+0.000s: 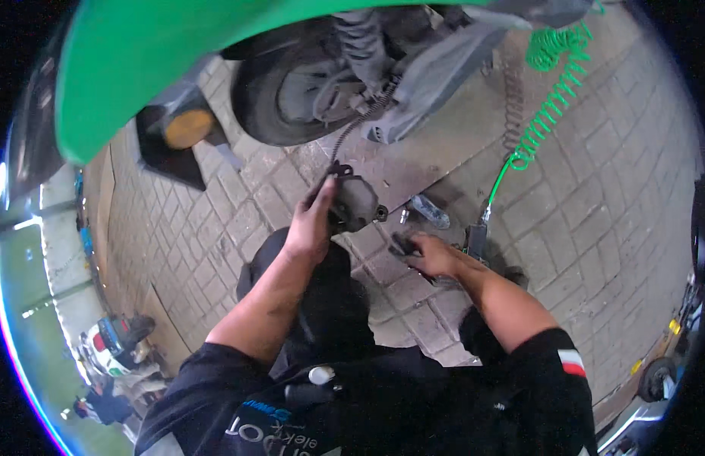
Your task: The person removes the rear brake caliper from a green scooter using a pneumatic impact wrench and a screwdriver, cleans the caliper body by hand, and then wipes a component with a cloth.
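Observation:
In my left hand (310,219) is a dark, round-edged plate with lugs, which looks like a cover or brake panel (358,202). My thumb lies on its near side, and the fingers behind it are hidden. From the plate's top a dark spring-wrapped cable (346,135) runs up to the wheel (280,102) of a green motor scooter. Lower and to the right, my right hand (434,254) is closed over a small black piece (402,245), whose kind I cannot make out. This hand is just left of a dark air tool (476,240).
A green coiled air hose (554,106) leads up from the air tool. A bluish-grey object (430,212) and a small metal fitting (405,216) lie on the paving. Overhead are the green body panel (139,76) and shock absorber (360,45). Another scooter (117,346) stands lower left.

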The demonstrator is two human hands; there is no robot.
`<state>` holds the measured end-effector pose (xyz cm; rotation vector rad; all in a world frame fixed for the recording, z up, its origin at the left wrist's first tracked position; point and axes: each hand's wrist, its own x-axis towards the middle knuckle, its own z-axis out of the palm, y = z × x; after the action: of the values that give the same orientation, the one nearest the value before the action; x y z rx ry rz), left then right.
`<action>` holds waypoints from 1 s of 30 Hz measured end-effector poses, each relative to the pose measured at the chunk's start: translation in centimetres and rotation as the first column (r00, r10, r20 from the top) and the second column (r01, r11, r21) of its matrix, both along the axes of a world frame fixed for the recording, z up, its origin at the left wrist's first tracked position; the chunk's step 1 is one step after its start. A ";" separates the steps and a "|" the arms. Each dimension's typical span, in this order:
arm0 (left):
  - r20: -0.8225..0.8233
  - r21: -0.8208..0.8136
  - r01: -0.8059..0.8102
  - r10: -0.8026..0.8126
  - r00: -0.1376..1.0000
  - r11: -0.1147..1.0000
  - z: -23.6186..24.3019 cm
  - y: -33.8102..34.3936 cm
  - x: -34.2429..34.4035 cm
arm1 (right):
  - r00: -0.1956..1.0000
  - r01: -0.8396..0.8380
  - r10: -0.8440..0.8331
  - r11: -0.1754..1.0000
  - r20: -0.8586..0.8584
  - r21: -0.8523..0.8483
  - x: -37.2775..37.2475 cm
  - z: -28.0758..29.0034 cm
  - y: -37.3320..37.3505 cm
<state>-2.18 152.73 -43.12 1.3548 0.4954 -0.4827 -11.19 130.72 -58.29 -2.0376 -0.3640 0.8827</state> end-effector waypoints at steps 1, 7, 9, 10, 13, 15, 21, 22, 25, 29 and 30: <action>0.055 0.215 0.054 -0.067 0.996 0.975 0.5 -0.3 0.3 | 1.000 -0.008 0.008 1.000 0.012 -0.010 -0.7 0.5 -1.4; 0.111 0.246 0.078 -0.108 0.988 0.966 -0.6 1.6 0.8 | 0.701 0.697 -0.598 0.689 -0.388 0.198 0.8 13.4 -3.6; 0.093 0.142 0.040 -0.053 0.994 0.989 -1.5 1.1 0.4 | 0.672 0.731 -0.738 0.644 -0.071 0.225 1.3 14.2 -2.5; 0.035 0.097 0.035 -0.039 0.999 0.995 -0.1 0.3 0.0 | 0.672 0.722 -0.741 0.656 0.006 0.220 1.6 15.0 -1.3; 0.163 0.088 0.112 -0.125 0.979 0.990 -0.5 -0.6 -0.8 | 0.659 0.752 -0.748 0.653 0.074 -0.096 2.2 15.3 1.7; 0.182 0.120 0.186 -0.206 0.962 0.975 0.0 -1.4 -1.7 | 0.771 0.637 -0.637 0.771 0.017 -0.007 2.5 16.5 3.2; 0.152 -0.012 0.184 -0.180 0.972 0.983 -0.8 -3.3 -2.9 | 0.727 0.674 -0.664 0.739 0.178 0.005 2.9 17.6 0.6; 0.165 -0.012 0.232 -0.226 0.960 0.973 -0.1 -3.2 -2.5 | 0.732 0.679 -0.678 0.734 0.069 -0.001 3.4 18.2 0.1; 0.381 -0.073 0.134 -0.097 0.920 0.988 0.7 -4.8 -2.7 | 0.622 0.783 -0.783 0.622 -0.004 0.027 3.9 17.0 -0.8; 0.417 -0.113 0.027 0.023 0.909 0.993 -0.2 -5.1 -0.5 | 0.353 0.930 -0.877 0.293 -0.324 0.222 5.8 15.6 0.1; 0.364 -0.285 -0.022 0.130 0.922 0.958 0.0 -5.5 -0.6 | 0.293 0.950 -0.868 0.216 -0.401 0.227 6.1 15.1 0.0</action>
<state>-2.74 147.25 -43.13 1.1168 0.1511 -0.2037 -5.07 130.72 -43.21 -1.2993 0.7256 0.1447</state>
